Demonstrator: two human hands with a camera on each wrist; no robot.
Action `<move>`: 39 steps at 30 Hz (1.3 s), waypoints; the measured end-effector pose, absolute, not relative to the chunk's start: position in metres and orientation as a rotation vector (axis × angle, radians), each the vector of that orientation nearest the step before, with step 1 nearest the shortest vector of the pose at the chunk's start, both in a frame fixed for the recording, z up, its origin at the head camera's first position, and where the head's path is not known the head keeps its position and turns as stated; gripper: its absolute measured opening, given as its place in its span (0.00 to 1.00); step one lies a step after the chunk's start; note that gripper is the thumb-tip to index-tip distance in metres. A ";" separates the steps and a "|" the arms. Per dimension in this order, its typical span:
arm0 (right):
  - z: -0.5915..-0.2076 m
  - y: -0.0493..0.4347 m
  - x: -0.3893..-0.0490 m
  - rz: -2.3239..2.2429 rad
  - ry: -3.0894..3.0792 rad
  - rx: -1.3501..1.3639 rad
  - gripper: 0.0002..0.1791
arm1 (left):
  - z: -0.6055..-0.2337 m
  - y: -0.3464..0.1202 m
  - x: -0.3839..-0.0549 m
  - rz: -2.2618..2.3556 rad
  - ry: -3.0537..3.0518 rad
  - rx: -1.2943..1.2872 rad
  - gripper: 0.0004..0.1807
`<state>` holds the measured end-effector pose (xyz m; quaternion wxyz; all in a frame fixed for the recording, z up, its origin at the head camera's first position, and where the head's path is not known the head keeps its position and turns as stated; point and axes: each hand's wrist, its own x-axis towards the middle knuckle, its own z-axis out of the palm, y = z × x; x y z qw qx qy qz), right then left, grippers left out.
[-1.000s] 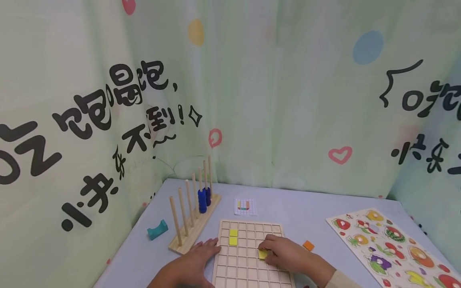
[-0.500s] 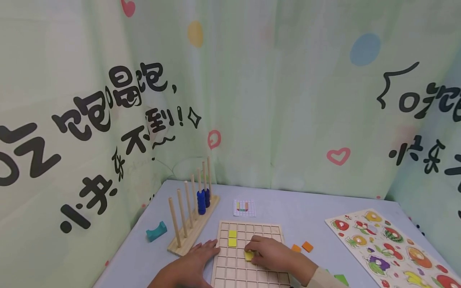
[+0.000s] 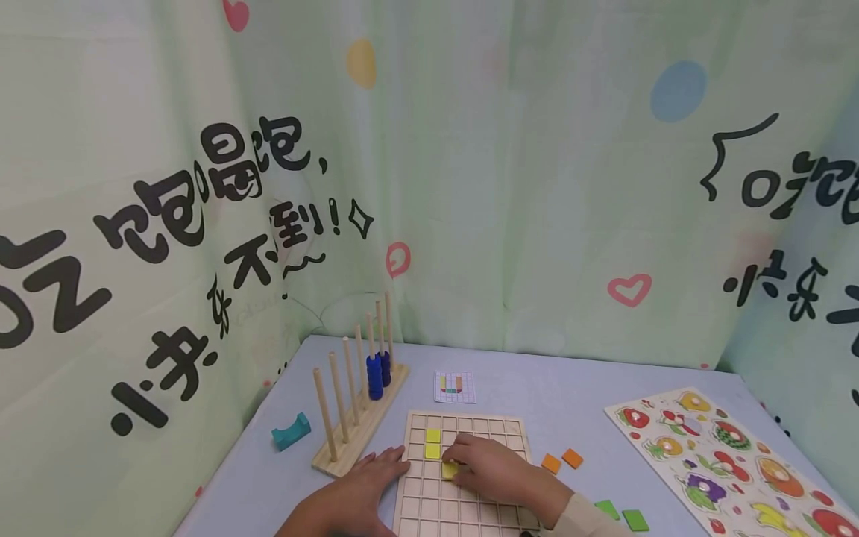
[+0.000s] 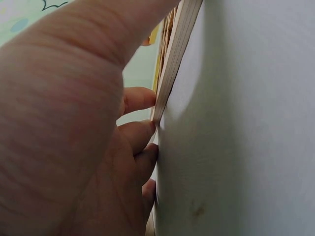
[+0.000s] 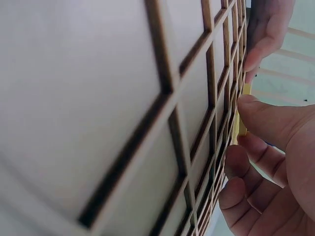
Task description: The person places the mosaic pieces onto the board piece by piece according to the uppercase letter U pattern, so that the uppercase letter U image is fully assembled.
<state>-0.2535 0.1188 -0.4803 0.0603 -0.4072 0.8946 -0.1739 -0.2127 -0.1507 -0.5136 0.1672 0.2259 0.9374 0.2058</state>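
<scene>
A wooden grid board (image 3: 431, 509) lies on the table, with two yellow square tiles (image 3: 432, 450) set one behind the other in its upper left cells. Between thumb and fingers, my right hand (image 3: 495, 471) pinches another yellow tile (image 3: 448, 471), just in front and to the right of those two. The right wrist view shows that tile's edge (image 5: 242, 129) close to the grid, partly covered by the thumb. My left hand (image 3: 359, 488) rests beside the board's left edge, its fingers extended; in the left wrist view, fingertips touch the board's side (image 4: 170, 61).
Orange tiles (image 3: 551, 463) and green tiles (image 3: 634, 520) lie right of the board. Behind it is a small pattern card (image 3: 455, 387). A peg stand (image 3: 362, 421) with blue beads and a teal curved block (image 3: 291, 432) are at left. A fruit puzzle board (image 3: 721, 455) lies at right.
My right hand has slid left across the board with the yellow tile, toward the two placed ones. An orange tile and green tiles have come into sight behind it. My left hand stays put.
</scene>
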 end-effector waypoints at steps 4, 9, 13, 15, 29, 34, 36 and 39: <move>-0.481 0.112 -0.253 -0.529 2.728 -1.201 0.13 | -0.513 -0.150 -0.213 0.591 2.664 0.628 0.60; -0.483 0.106 -0.253 -0.525 2.747 -1.181 0.13 | -0.513 -0.151 -0.213 0.596 2.664 0.631 0.59; -0.485 0.102 -0.254 -0.534 2.748 -1.164 0.14 | -0.515 -0.150 -0.214 0.588 2.663 0.611 0.60; -0.486 0.101 -0.254 -0.541 2.749 -1.157 0.15 | -0.515 -0.149 -0.214 0.587 2.662 0.596 0.61; -0.489 0.093 -0.257 -0.523 2.764 -1.201 0.13 | -0.510 -0.146 -0.213 0.549 2.679 0.591 0.62; -0.489 0.091 -0.258 -0.542 2.757 -1.200 0.14 | -0.509 -0.146 -0.213 0.559 2.673 0.584 0.61; -0.489 0.090 -0.257 -0.549 2.753 -1.204 0.14 | -0.509 -0.146 -0.214 0.562 2.671 0.579 0.61; -0.489 0.089 -0.257 -0.553 2.751 -1.206 0.14 | -0.510 -0.148 -0.214 0.554 2.671 0.591 0.61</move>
